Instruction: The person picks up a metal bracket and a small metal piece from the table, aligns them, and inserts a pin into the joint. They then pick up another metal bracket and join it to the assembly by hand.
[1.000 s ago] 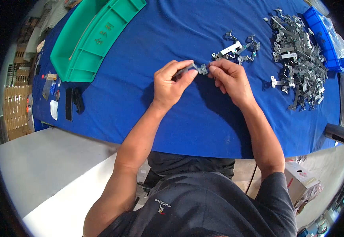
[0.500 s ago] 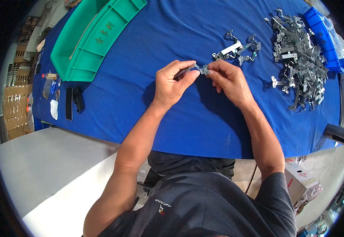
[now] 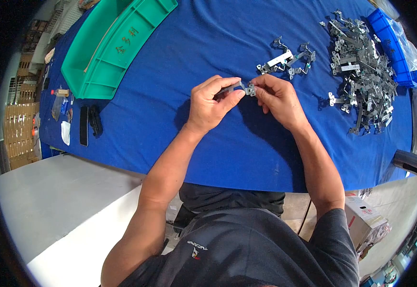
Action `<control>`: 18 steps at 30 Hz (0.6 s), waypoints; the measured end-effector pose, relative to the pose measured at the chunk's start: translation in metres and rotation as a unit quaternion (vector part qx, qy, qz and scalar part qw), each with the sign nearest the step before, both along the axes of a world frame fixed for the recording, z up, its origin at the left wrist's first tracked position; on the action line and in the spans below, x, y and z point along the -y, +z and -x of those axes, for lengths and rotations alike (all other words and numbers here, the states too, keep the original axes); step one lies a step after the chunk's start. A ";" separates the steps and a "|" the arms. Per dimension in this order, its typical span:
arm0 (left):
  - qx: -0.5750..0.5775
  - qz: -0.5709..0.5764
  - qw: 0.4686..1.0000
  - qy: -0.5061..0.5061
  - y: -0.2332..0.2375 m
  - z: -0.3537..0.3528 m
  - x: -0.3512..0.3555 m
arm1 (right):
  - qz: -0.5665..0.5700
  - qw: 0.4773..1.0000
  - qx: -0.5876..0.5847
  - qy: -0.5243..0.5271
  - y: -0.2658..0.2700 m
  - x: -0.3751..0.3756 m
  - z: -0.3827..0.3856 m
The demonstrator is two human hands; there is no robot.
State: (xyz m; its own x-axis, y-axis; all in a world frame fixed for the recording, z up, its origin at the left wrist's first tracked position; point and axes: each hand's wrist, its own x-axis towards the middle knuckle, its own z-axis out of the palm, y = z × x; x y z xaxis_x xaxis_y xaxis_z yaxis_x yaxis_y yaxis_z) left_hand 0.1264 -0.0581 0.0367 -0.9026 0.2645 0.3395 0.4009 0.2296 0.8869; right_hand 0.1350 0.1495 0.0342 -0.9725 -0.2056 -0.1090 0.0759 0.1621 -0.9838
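A small metal hinge [image 3: 250,90] with a flat, holed end plate is held up over the blue cloth between both hands. My left hand [image 3: 207,106] pinches its long arm between thumb and fingers. On the other side, my right hand [image 3: 280,99] grips the holed end with thumb and forefinger. Fingers cover part of the hinge. Just beyond the right hand lies a small group of similar hinges [image 3: 280,59]. Farther right, a large heap of metal hinges [image 3: 361,76] spreads over the cloth.
A green plastic bin [image 3: 108,71] stands at the upper left. At the right edge are a blue plastic tray [image 3: 394,48] and a dark cylinder [image 3: 411,163]. A black phone [image 3: 84,126] lies on the blue tablecloth [image 3: 141,129] at left.
Both hands keep hold of the hinge. It has turned slightly, its holed end has dipped a little, and the left fingers have shifted slightly to the right.
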 end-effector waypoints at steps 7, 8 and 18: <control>-0.008 0.017 1.000 0.008 0.002 0.000 0.001 | 0.013 1.000 0.006 -0.011 0.001 0.000 0.001; -0.006 0.003 1.000 0.021 0.002 -0.001 0.001 | 0.016 1.000 0.011 -0.012 0.001 0.000 0.001; 0.007 -0.003 1.000 0.017 -0.002 0.001 0.002 | -0.001 1.000 0.001 0.000 0.001 0.001 -0.001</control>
